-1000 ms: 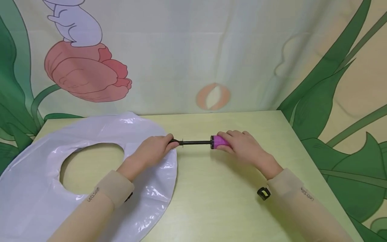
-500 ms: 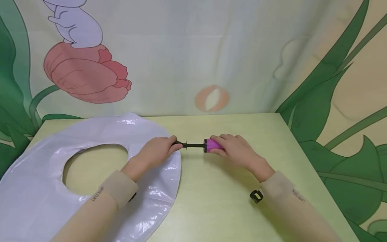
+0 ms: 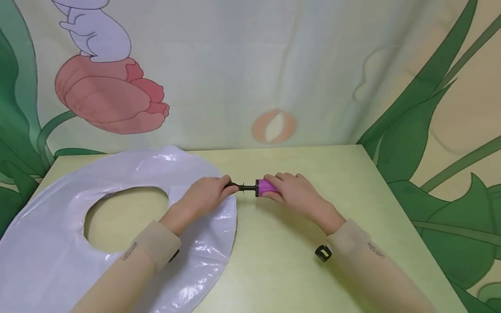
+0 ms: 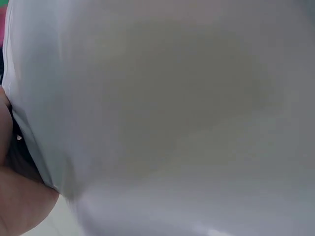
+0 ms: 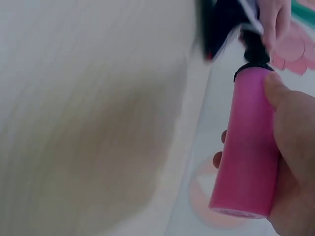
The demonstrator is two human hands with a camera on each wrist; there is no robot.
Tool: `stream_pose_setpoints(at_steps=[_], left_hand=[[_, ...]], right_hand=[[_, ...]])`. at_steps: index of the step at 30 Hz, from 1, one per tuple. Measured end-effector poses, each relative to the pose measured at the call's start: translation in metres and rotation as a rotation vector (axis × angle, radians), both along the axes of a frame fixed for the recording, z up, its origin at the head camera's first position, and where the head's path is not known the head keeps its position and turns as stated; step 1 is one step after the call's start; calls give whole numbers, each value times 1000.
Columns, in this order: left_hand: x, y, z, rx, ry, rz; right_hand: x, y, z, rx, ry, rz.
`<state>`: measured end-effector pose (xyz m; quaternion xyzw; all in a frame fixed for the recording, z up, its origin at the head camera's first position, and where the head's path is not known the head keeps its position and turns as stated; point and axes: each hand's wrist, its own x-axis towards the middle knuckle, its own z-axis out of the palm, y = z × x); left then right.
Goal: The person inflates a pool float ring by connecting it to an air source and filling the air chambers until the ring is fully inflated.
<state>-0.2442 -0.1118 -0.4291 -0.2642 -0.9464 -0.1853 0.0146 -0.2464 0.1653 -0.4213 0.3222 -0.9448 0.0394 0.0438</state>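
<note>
A pale, glossy inflatable ring (image 3: pixel 207 261) lies partly puffed up over the left of the table; its wall (image 4: pixel 197 98) fills most of the left wrist view. My left hand (image 3: pixel 201 195) is over the ring's right side, thumb and fingers pinching the black end of a hand pump (image 3: pixel 267 186). My right hand (image 3: pixel 297 191) wraps around the pump's pink-purple barrel, whose closed base shows in the right wrist view. Only a short length of black rod (image 3: pixel 248 188) is visible between the two hands. What the left fingers cover at the ring's edge is hidden.
The pale yellow-green table (image 3: pixel 289 269) ends at the back against a printed curtain (image 3: pixel 219 78) with flowers and leaves. A small black wrist camera (image 3: pixel 323 253) sticks out below the right cuff.
My right hand has pushed the pump barrel leftward, so the bare rod has shortened steadily. The left hand keeps its grip and shifts slightly right in view with the ring.
</note>
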Motion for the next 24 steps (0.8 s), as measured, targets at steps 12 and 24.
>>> stream_pose_setpoints(at_steps=[12, 24], left_hand=[[3, 0, -4, -78, 132, -11], [1, -26, -1, -59, 118, 26]], right_hand=[[2, -13, -6, 19, -9, 5], [2, 14, -7, 5, -66, -78]])
